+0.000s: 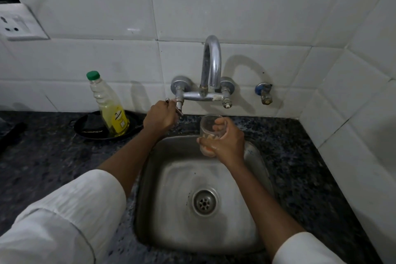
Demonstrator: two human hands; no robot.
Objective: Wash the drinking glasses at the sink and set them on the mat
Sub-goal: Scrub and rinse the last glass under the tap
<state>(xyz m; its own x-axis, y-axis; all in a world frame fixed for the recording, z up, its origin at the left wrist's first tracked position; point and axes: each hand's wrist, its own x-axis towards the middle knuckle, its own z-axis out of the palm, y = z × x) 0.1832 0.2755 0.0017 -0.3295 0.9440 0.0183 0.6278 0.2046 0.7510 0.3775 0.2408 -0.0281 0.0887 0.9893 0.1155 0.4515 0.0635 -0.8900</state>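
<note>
Over the sink point(150, 178), the right hand point(225, 141) grasps a glass point(209, 126); the left hand point(159, 117) clenches the tap handle point(179, 107). A soap bottle point(109, 105) stands left of it.

This is a home kitchen. A small stainless steel sink point(201, 188) is set into a dark speckled stone table point(300, 167), with a chrome wall-mounted tap point(211, 70) above it on a wall of glossy white tiles point(235, 6). A bottle of yellow dish liquid point(109, 105) with a green cap stands in a black pan point(90, 128), and a wall socket point(19, 21) sits at left.
</note>
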